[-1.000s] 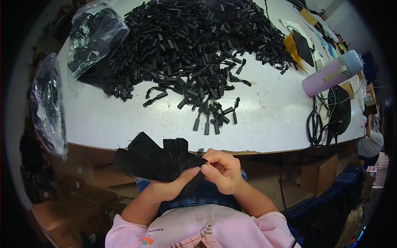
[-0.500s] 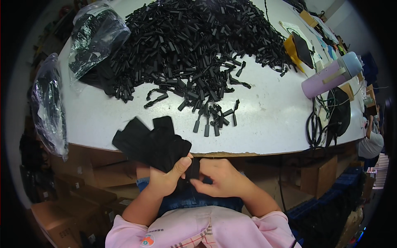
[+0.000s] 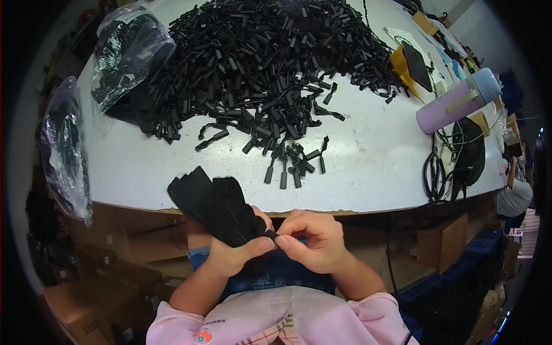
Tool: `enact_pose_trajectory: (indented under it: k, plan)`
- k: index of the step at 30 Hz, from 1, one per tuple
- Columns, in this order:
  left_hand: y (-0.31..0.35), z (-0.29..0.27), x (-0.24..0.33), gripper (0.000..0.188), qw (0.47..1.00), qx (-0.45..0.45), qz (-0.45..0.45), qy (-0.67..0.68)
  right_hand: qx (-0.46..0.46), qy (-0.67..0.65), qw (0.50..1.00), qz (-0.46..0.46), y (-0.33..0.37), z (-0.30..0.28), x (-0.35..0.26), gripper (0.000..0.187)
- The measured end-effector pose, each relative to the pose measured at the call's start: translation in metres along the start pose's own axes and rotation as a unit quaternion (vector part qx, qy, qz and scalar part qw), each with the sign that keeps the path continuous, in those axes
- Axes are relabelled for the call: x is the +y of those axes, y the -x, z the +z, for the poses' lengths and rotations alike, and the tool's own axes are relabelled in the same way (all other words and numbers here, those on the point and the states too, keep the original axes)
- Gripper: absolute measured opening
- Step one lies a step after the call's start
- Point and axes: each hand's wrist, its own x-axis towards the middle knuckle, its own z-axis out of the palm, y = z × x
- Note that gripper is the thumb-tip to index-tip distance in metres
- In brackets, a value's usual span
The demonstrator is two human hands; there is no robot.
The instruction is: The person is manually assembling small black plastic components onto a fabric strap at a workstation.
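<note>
Partly hidden black fabric bundle (image 3: 214, 206)

Left grip (image 3: 233, 256) partly behind black strips (image 3: 214, 202); pile (image 3: 253, 63) cropped at top.

You have two hands in view, one left hand (image 3: 233, 259) and one right hand (image 3: 316, 246), and one bundle (image 3: 213, 204), its overlapping layers impossible to number. Before you is one bench (image 3: 368, 167) with one heap (image 3: 253, 57) of black pulls, too many and too tangled to count; the cluster (image 3: 283, 177) nearest you shows at least six. You also have two bags (image 3: 129, 60) on your left and one bottle (image 3: 448, 109) on your right. You can see one other person (image 3: 513, 198), and at least three cartons (image 3: 80, 305), partly hidden in shadow.
</note>
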Motion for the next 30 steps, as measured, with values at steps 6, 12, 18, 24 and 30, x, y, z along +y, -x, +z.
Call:
enact_pose_trajectory:
  k: [6,12,18,24,30]
  plan:
    - [0.004,0.006,-0.005,0.017,0.984,0.05,0.087,-0.146,0.044,-0.027,0.998,0.026,-0.002,0.004,0.005,0.001]
    - [0.006,0.013,-0.005,0.013,0.997,0.059,0.036,-0.028,0.047,-0.034,0.99,0.129,-0.018,0.0,0.005,0.008]
    - [-0.005,0.018,0.005,0.022,0.988,0.095,-0.089,0.088,0.174,0.603,0.774,-0.086,-0.071,-0.042,0.013,0.008]
    - [-0.002,0.009,-0.005,0.022,0.99,0.138,-0.003,-0.018,0.164,0.212,0.963,-0.001,-0.044,-0.025,-0.002,0.006]
    - [-0.003,0.011,0.008,0.024,0.985,0.064,-0.138,0.082,0.0,0.05,0.993,-0.103,-0.016,-0.016,0.006,0.023]
